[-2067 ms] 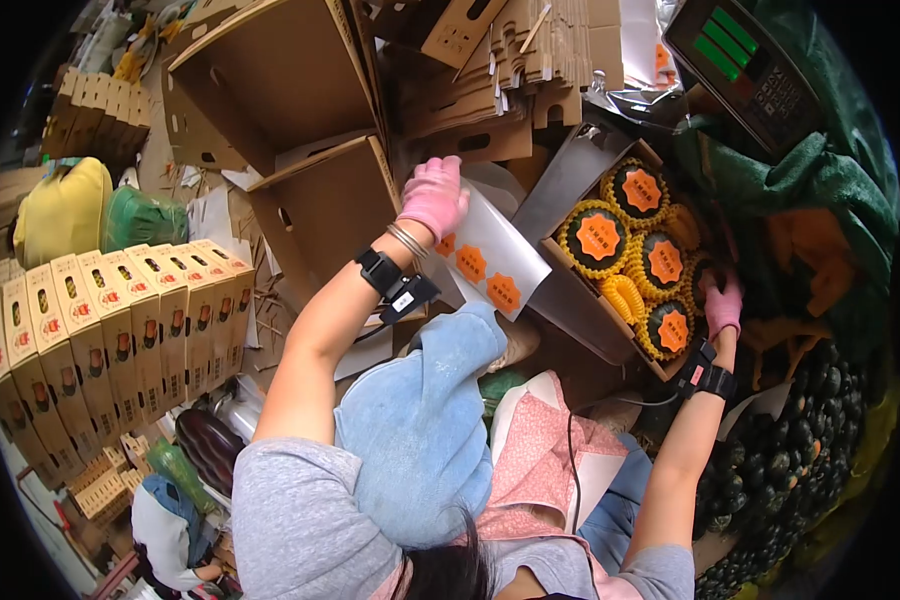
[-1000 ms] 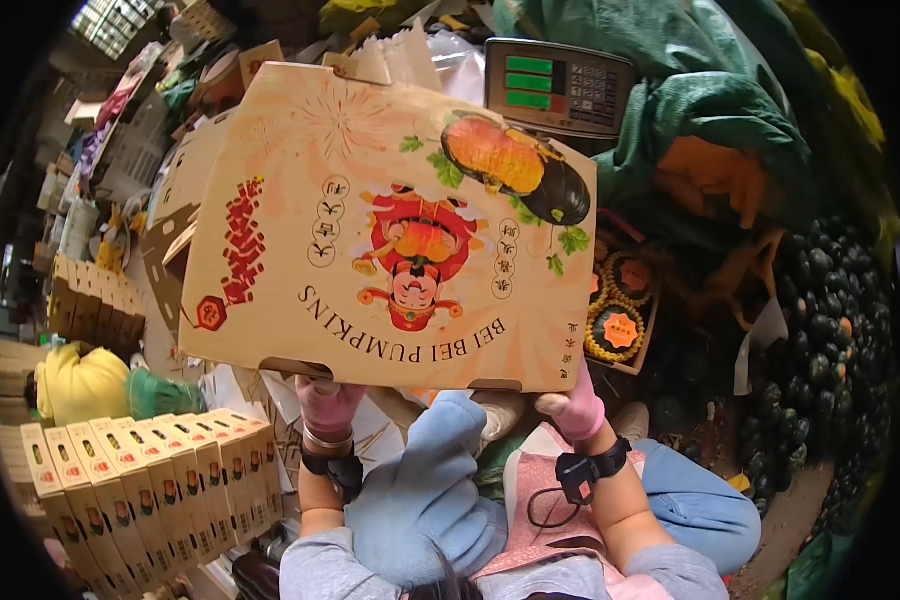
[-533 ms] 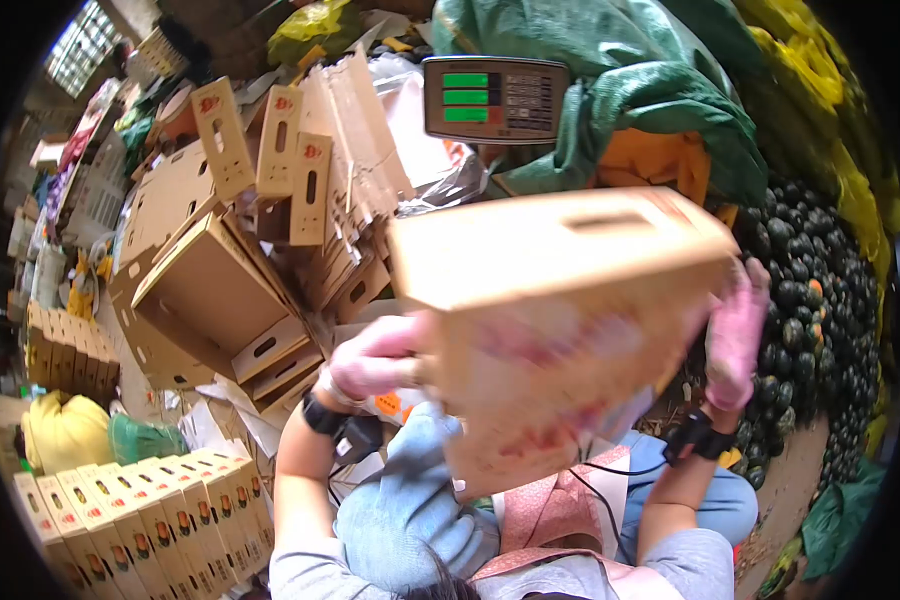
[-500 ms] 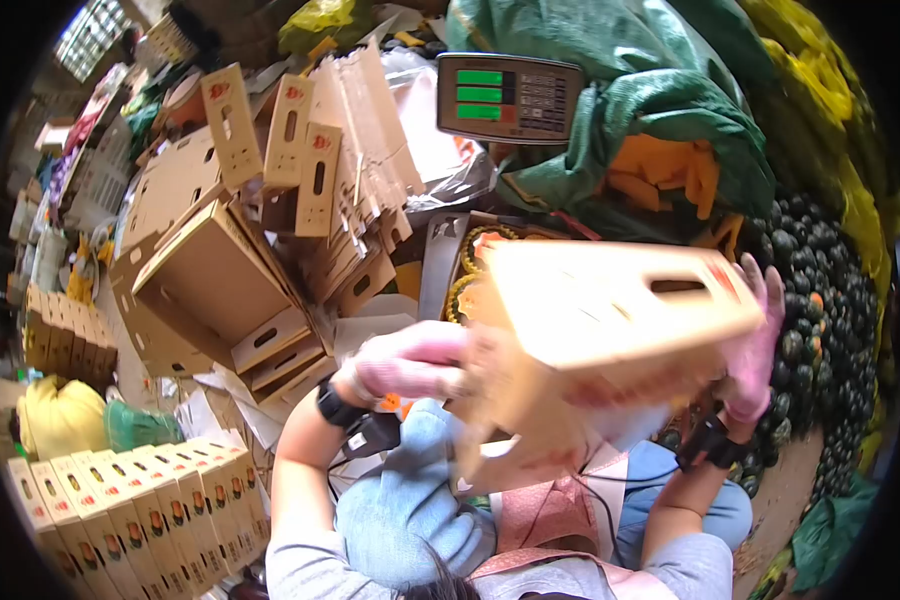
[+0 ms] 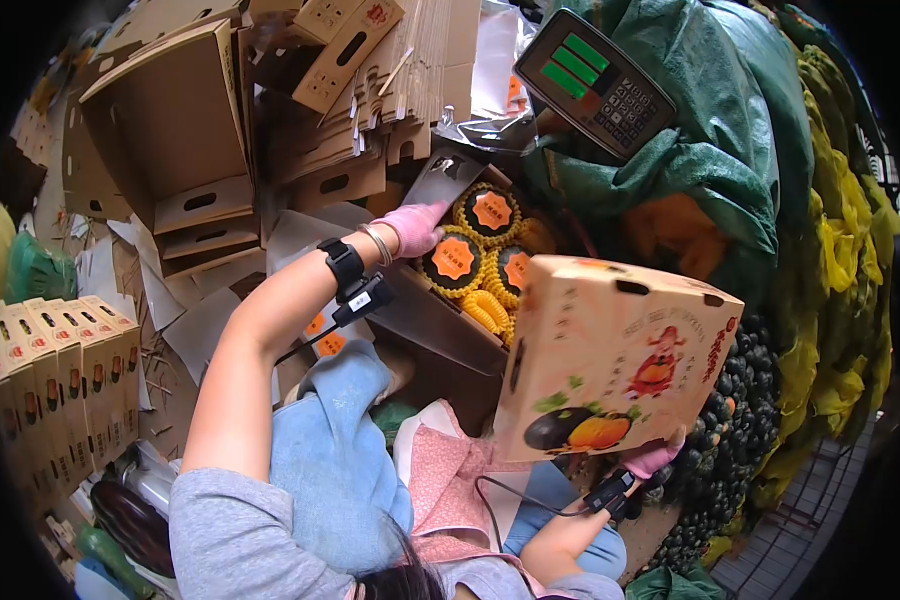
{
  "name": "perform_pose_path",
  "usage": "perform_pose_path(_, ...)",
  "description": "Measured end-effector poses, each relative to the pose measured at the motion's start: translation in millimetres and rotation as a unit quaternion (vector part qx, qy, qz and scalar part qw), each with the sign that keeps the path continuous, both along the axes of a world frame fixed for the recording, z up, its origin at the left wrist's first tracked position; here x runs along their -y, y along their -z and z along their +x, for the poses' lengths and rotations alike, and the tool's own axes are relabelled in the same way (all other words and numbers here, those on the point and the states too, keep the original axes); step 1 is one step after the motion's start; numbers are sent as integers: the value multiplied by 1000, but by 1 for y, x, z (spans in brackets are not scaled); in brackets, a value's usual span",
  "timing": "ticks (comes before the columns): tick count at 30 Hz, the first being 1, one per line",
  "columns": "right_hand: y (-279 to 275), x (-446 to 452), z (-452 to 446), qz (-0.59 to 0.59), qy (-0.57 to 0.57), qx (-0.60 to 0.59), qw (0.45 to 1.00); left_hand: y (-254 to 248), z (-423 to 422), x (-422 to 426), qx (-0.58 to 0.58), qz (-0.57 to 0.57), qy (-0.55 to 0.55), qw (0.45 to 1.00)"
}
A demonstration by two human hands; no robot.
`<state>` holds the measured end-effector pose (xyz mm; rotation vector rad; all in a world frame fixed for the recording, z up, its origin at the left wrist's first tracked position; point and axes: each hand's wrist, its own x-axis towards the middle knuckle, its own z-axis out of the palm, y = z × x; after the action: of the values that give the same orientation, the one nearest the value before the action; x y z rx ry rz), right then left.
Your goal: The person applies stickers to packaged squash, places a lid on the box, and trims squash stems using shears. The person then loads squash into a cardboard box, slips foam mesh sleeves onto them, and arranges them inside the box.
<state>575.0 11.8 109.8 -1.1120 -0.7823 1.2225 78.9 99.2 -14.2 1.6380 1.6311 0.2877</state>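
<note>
My right hand (image 5: 653, 456), in a pink glove, grips the lower right edge of a printed cardboard box cover (image 5: 610, 365). The cover is tilted, with its pumpkin picture facing me and handle slots along its top. In a pink glove too, my left hand (image 5: 417, 230) has its fingers bent at the left rim of an open cardboard box (image 5: 460, 322). Inside that box, dark green pumpkins (image 5: 452, 257) with orange labels sit in yellow foam nets. The cover hides the box's right side.
A scale display (image 5: 595, 82) stands behind the box beside green sacks (image 5: 705, 130). Flattened cartons (image 5: 410, 95) and an open carton (image 5: 170, 130) lie at upper left. Printed boxes (image 5: 60, 380) stand in a row at left. Many small dark pumpkins (image 5: 715, 460) are heaped at right.
My left hand has let go of the cover and moved to the open box's rim. The cover has swung right and down in my right hand, uncovering the pumpkins. The view has turned.
</note>
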Motion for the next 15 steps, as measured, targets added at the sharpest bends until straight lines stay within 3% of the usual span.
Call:
perform_pose_path(1,16,-3,-8,-17,14,-45,999,19,-2,8,22,75,-12,997)
perform_pose_path(6,68,7,-86,-95,-48,-316,943,7,-6,50,37,86,-26,995)
perform_pose_path(8,80,19,-109,-150,-16,-316,937,5,-5,77,37,91,-57,994)
perform_pose_path(13,88,22,-108,-169,-52,-289,941,-26,-32,89,81,-72,-56,993)
perform_pose_path(15,71,14,-116,-165,-86,-220,958,-34,-39,74,105,-9,-128,986)
